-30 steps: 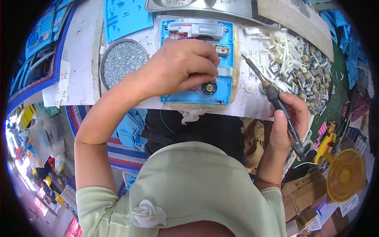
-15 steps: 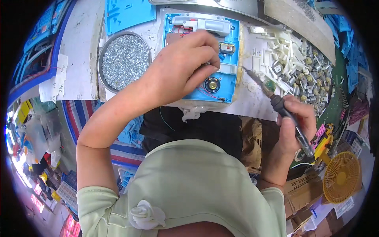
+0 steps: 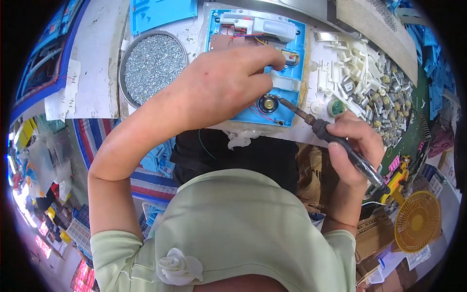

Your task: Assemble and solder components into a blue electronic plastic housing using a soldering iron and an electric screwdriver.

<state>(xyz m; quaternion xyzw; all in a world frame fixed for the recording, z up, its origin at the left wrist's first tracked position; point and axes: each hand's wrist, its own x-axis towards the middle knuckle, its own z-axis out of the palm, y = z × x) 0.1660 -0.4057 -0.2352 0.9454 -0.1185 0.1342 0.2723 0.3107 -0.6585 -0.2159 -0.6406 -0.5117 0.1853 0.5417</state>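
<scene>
A blue plastic housing (image 3: 293, 103) lies on the worktable in front of me, with wires, a small motor (image 3: 290, 58), a white part and a round speaker (image 3: 268, 103) in it. My left hand (image 3: 219, 85) reaches across it, index finger bent down at the motor and thumb apart from it near the white part. Its other fingers are partly hidden. My right hand (image 3: 357, 141) grips the black handle of a soldering iron (image 3: 318, 127). The iron's metal tip points left, at the speaker's right edge in the picture; whether it touches cannot be told.
Left of the housing stands a round metal bowl of screws (image 3: 153, 68). A blue panel (image 3: 163, 14) lies behind it. To the right are white plastic parts (image 3: 357, 63), several small motors (image 3: 389, 104) and a small green-filled round container (image 3: 335, 107). A yellow fan (image 3: 417, 221) stands lower right.
The soldering iron's tip has moved left and down, from beside the housing to the speaker. My left index finger has stretched away from the thumb toward the motor.
</scene>
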